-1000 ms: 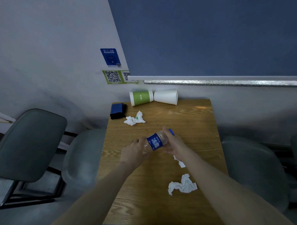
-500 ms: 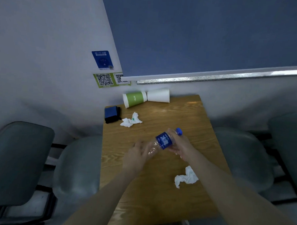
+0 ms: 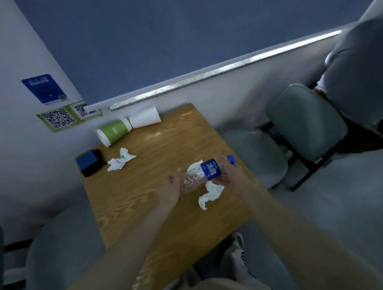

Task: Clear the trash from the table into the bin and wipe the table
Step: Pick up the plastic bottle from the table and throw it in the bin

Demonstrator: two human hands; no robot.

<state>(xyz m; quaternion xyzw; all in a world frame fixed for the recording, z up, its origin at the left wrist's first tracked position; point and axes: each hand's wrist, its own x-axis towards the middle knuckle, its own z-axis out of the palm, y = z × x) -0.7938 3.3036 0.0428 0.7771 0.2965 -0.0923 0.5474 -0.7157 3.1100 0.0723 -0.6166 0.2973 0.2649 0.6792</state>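
Observation:
Above the wooden table [image 3: 144, 199] I hold a clear plastic bottle [image 3: 207, 171] with a blue label and blue cap, lying almost level. My right hand [image 3: 233, 177] grips its neck end. My left hand [image 3: 172, 188] cups its bottom end. A crumpled white tissue [image 3: 211, 195] lies on the table just under the bottle, and another white scrap [image 3: 194, 165] shows behind it. A third tissue [image 3: 120, 160] lies at the back left. A green paper cup [image 3: 113, 133] and a white paper cup [image 3: 144, 119] lie on their sides by the wall. No bin is in view.
A dark blue folded cloth or pouch [image 3: 90, 162] lies at the table's back left corner. Grey chairs stand to the right [image 3: 305, 123] and left [image 3: 56, 248] of the table. My leg and shoe [image 3: 236, 247] show below the table's near edge.
The view has swung to the right and tilted. The bottle has risen slightly and moved right in both hands, with the cap end raised.

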